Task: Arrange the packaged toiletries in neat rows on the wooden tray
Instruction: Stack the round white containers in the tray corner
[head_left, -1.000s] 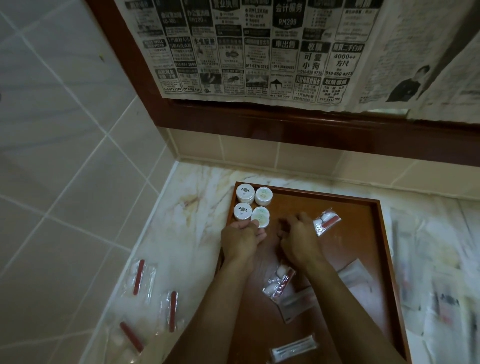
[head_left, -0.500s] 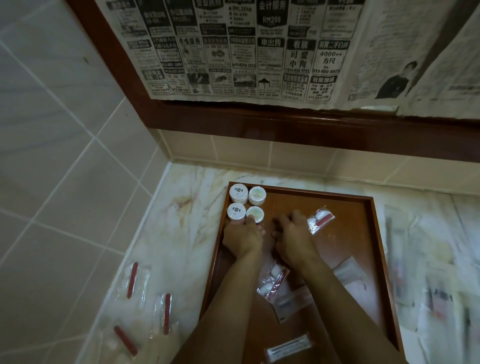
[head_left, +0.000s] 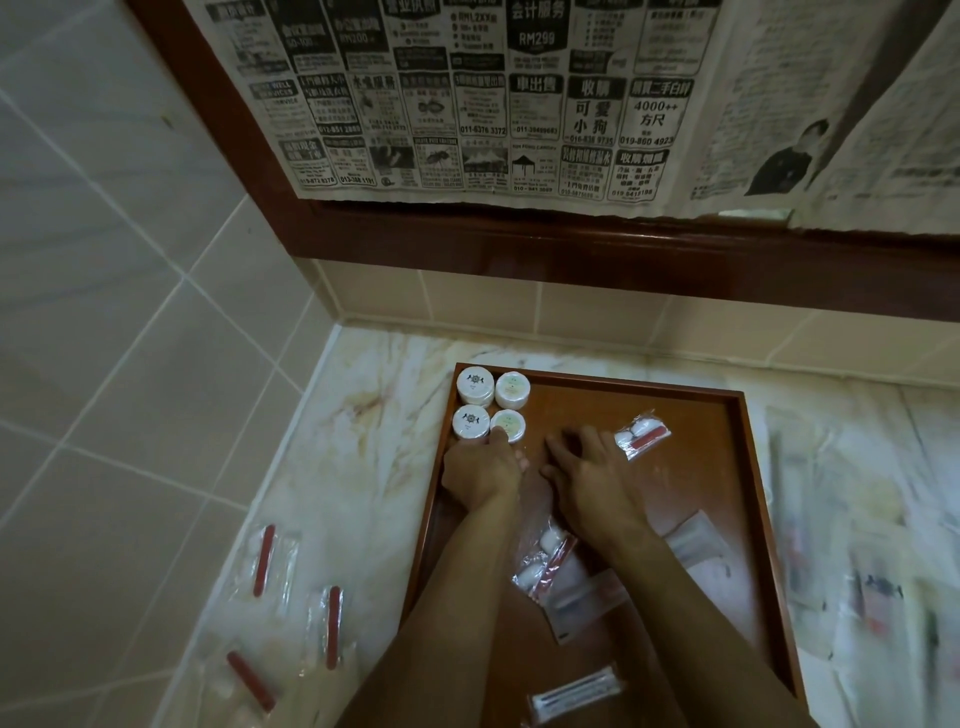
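Note:
The wooden tray (head_left: 597, 400) lies on a marble counter. Four round white jars stand two by two in its far left corner, the back pair (head_left: 475, 385) behind the front pair (head_left: 470, 422). My left hand (head_left: 480, 475) is curled just in front of the front pair, one fingertip touching between them, with nothing seen in its grasp. My right hand (head_left: 587, 478) rests flat on the tray floor with fingers spread. A clear packet with cotton pads and a red file (head_left: 641, 435) lies just right of it. Another such packet (head_left: 543, 569) and a long sachet (head_left: 576, 693) lie nearer.
Three clear packets with red files (head_left: 265, 561) lie on the counter left of the tray. A white sachet (head_left: 696, 545) sits on the tray's right side. Newspaper sheets (head_left: 857, 519) cover the counter to the right. A tiled wall (head_left: 130, 260) is on the left, and newspaper (head_left: 467, 104) hangs behind.
Both hands stay near the jars. My right hand's fingers have spread out flat on the tray. The front right jar shows more as my left hand has eased back.

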